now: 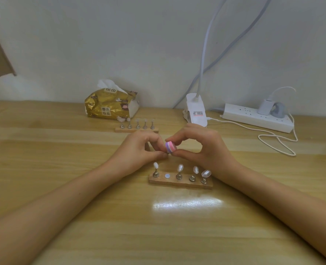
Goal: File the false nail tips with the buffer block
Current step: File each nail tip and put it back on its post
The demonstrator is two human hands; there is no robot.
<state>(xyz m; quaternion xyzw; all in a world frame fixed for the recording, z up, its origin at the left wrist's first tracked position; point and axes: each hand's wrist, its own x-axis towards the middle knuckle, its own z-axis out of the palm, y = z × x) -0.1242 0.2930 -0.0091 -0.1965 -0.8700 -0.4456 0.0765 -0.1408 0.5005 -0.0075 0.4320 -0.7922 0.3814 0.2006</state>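
Figure: filing station, seen from beside the seated person. The right hand (202, 148) clamped the striped pink-and-purple buffer block (170, 147) between thumb and fingertips, holding it just above the table (81, 217) so one abrasive face met the left hand (137, 152). The left fingers were curled and drawn together against the block. They probably pinched a tip on its peg, but the contact was hidden and I could not tell what, if anything, they held.

Directly below the hands stood the near wooden stand (180, 184), which carried four clear false nail tips (180, 167) upright on metal pegs. Its second seat showed only a bare white disc (167, 176), which suggests the tip being worked came from there. A far stand (136, 129) with five more tips waited behind, within reach.

Along the wall were a gold tissue pack (110, 105), a white lamp clamp (195, 111) and a power strip (258, 118), all set well apart from the work.
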